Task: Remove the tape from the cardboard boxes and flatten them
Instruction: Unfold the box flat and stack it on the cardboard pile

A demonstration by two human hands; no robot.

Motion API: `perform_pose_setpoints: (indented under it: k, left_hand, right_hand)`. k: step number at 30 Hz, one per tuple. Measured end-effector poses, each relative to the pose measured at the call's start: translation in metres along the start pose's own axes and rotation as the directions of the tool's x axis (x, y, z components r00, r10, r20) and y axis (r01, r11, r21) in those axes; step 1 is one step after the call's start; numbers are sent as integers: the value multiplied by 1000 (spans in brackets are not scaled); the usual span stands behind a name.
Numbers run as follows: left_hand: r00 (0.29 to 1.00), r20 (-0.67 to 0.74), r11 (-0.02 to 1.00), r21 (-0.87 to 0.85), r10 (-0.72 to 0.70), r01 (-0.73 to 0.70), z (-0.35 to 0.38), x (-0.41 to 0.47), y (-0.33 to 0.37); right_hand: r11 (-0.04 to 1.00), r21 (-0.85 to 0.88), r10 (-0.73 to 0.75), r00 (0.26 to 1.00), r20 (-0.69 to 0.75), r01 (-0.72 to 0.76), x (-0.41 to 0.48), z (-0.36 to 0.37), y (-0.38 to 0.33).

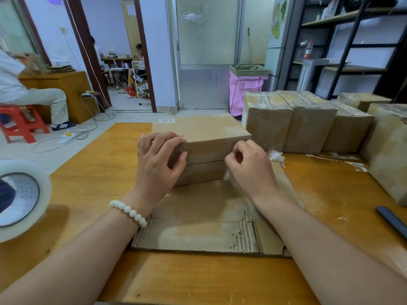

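A tape roll (19, 199) sits at the table's (92, 172) left edge. Our left hand (158, 159) curls over the near left corner of the box (204, 137), which lies mid-table on flattened cardboard (198, 216). Our right hand (251, 166) pinches clear tape (230, 176) at the box's front seam. We judge this the peeling step; next comes a steady pull along the seam. Taped boxes (308, 124) line the far right.
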State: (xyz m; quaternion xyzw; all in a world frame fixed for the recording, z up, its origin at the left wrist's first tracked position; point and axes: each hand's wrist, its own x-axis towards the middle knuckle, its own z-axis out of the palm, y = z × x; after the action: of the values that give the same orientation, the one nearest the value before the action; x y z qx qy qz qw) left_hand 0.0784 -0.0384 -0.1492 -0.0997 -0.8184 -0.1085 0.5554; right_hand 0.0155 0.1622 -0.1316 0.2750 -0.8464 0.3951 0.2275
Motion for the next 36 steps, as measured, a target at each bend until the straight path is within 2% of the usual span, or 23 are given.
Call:
perform_pose_setpoints:
  k: [5,9,15,19,25,36]
  left_hand:
    - [1000,-18,1000,-7,0,-1,0,-1,1]
    - [999,-28,1000,-19,15,-16,-1,1,1]
    - [998,-39,999,-13,46,-46,-3,3,4]
    - [998,-39,999,-28,41,-42,-3,4,3]
    - [998,-42,998,-26,57,-58,-3,3,4]
    - [985,57,987,13,161,-162,0,0,-3]
  right_hand:
    - [999,49,14,1000,25,-15,0,-2,0]
    - [997,77,14,999,-29,-11,-2,-5,1]
    - [999,-38,-7,993,-120,3,0,-2,2]
    - [991,-110,-105,963,-247,80,1,-1,4]
    - [968,-207,-196,941,-275,141,3,6,6]
    - [977,-135,-199,937,-288,166,6,5,7]
